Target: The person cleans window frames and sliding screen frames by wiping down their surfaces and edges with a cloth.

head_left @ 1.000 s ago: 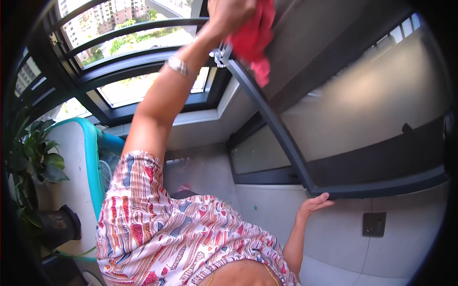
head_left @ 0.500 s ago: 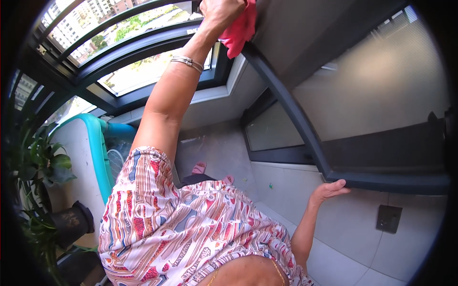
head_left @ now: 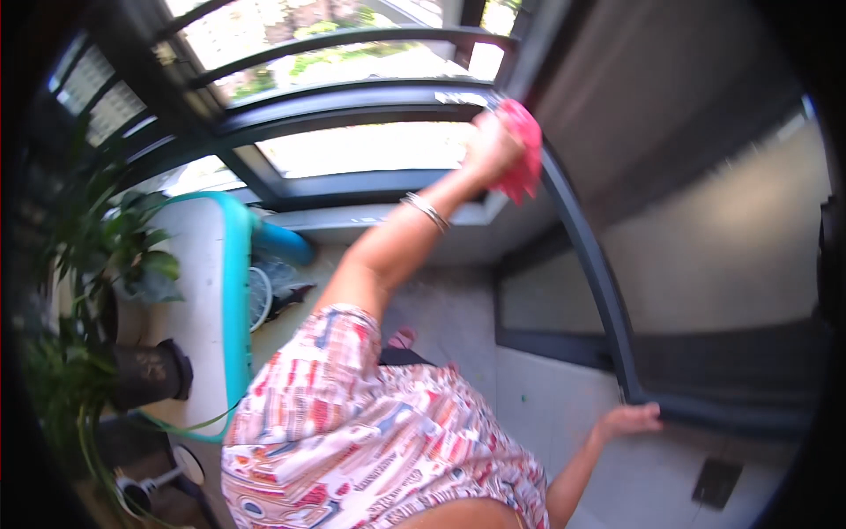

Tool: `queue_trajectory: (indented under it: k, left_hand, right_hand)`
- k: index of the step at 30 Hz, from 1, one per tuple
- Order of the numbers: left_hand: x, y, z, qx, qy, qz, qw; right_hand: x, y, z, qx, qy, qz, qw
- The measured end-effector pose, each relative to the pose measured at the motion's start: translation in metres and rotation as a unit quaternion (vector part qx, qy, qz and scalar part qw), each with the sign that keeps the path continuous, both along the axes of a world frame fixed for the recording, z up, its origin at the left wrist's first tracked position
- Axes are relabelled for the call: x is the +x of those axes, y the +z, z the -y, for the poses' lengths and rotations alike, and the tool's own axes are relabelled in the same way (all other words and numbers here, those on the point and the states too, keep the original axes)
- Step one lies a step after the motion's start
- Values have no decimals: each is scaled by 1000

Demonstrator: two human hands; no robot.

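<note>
Where the cloth sits: I see the red cloth (head_left: 524, 150) bunched up high on the dark window frame (head_left: 592, 257), near the corner where the frame's slanted bar meets the sill bars.
Left hand: the left hand (head_left: 489, 152) is closed round the cloth and presses it against the frame, arm stretched up and out, thin silver bangles (head_left: 427, 212) on the wrist.
Right hand: the right hand (head_left: 631, 417) lies low at the right, fingers spread loosely and flat on the bottom corner of the same frame, holding nothing that I can make out.
Clothing: a short-sleeved dress (head_left: 370, 441) with a busy red, white and blue print fills the lower middle of my view.
Left side: a white table with a teal edge (head_left: 231, 291) stands just beside the person; a leafy plant (head_left: 123, 256) and a dark pot (head_left: 148, 375) are at its far side.
Outside: beyond the glass, curved dark railings (head_left: 352, 40) and blurred greenery in bright sun.
Floor: pale grey tiles (head_left: 441, 309) run below the window.
Lower right: a dark square wall socket (head_left: 716, 483), well apart from the right hand.
</note>
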State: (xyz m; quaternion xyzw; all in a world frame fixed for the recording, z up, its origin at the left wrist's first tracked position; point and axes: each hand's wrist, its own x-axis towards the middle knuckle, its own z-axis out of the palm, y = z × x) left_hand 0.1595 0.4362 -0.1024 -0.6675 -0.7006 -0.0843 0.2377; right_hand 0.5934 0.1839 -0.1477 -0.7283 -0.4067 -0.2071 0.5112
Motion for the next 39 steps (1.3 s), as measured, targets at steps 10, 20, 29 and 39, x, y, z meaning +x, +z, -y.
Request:
queue_trajectory:
  k: [10, 20, 29, 39]
  left_hand:
    - [58, -18, 69, 68, -78, 646, 756]
    - [15, 29, 34, 38, -6, 635, 772]
    - [22, 10, 47, 22, -41, 781, 623]
    - [6, -33, 2, 74, -104, 940, 318]
  right_hand:
    - [-39, 36, -1, 42, 42, -98, 993]
    - [-26, 25, -13, 117, 41, -20, 992]
    - [9, 6, -13, 103, 39, -10, 994]
    - [-16, 25, -8, 54, 6, 80, 995]
